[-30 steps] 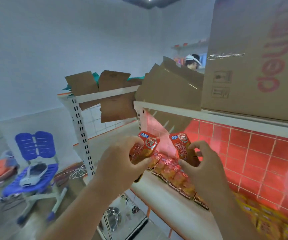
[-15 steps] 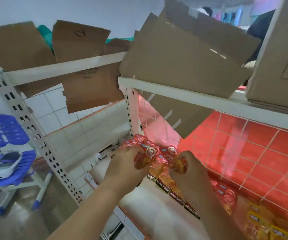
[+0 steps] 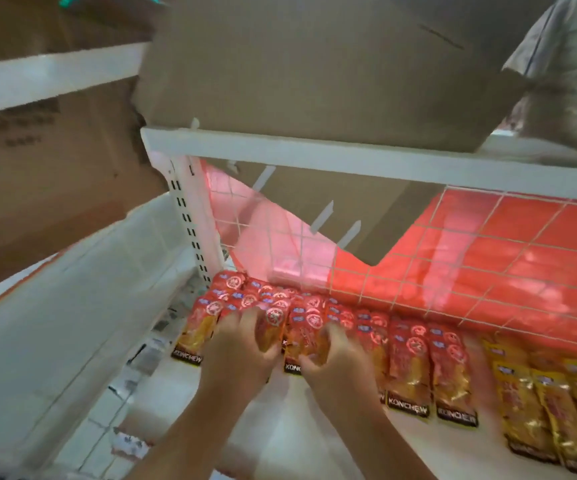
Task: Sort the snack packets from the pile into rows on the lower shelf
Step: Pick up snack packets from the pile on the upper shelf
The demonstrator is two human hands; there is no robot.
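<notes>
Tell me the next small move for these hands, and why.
Probably set both down and let go: the left hand and right hand each grip one of the red packets, low over the rows on the lower shelf.

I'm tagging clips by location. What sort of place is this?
Probably a small shop or stockroom: white slotted shelving with a wire-grid back, rows of red KONCHEW snack packets and yellow packets on the lower shelf, cardboard cartons stacked above.
</notes>
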